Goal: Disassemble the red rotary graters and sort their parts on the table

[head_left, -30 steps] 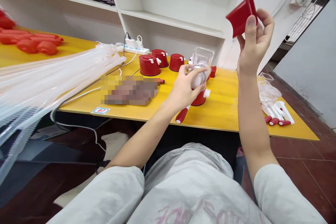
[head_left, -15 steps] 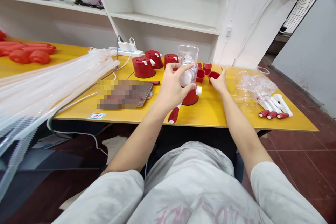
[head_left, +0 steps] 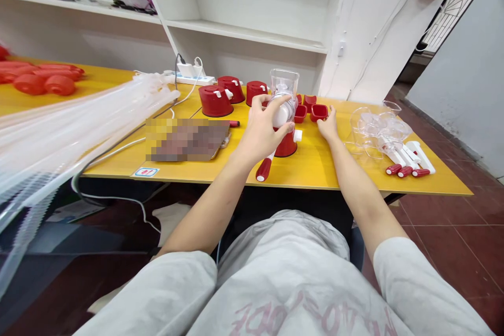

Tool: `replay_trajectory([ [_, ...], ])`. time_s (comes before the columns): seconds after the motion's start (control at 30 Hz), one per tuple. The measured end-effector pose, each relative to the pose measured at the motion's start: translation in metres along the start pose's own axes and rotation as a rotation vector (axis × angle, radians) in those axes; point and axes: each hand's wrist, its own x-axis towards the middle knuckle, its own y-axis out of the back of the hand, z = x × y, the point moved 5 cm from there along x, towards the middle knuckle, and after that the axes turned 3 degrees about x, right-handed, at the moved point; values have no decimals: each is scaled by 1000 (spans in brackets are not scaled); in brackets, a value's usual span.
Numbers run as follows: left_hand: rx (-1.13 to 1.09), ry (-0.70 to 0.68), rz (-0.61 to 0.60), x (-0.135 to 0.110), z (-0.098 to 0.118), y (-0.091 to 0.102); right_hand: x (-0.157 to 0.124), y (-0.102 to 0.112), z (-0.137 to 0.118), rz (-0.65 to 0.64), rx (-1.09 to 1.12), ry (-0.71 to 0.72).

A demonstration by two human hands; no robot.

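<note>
My left hand (head_left: 263, 128) is closed around the clear plastic hopper (head_left: 284, 81) of what looks like a hand-crank rotary grater, which stands upright on a red base (head_left: 286, 146) with a white knob. Under the fingers, a round white part (head_left: 282, 114) faces me. A crank with a red grip (head_left: 263, 169) slants down from it toward the table edge. My right hand (head_left: 328, 125) is beside a small red cup (head_left: 318, 112), its fingers apart and holding nothing; whether a fingertip touches the cup, I cannot tell. More red cups (head_left: 300, 113) sit just to the left.
Several red bases (head_left: 216, 101) stand behind on the yellow table (head_left: 315, 170). Clear hoppers (head_left: 380, 128) and white cranks with red grips (head_left: 405, 170) lie at right. A tablet (head_left: 189, 139), cables, a power strip (head_left: 192, 79) and long plastic bags (head_left: 98, 115) are at left.
My right hand has drawn slightly back from the red cup, which now sits more level on the table. My left hand keeps its hold on the hopper.
</note>
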Motion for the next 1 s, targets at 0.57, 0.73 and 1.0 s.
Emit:
replay_trajectory([
  [0.57,-99,-57,-1,3,-16,6,-8,-8,-13,39,122,-122],
  [0.73,-298,93,-9,17,-54,16,-14,-9,-29,102,134,-54],
  [1.0,-650,518,-267,22,-109,-23,-35,-9,-96,116,409,301],
])
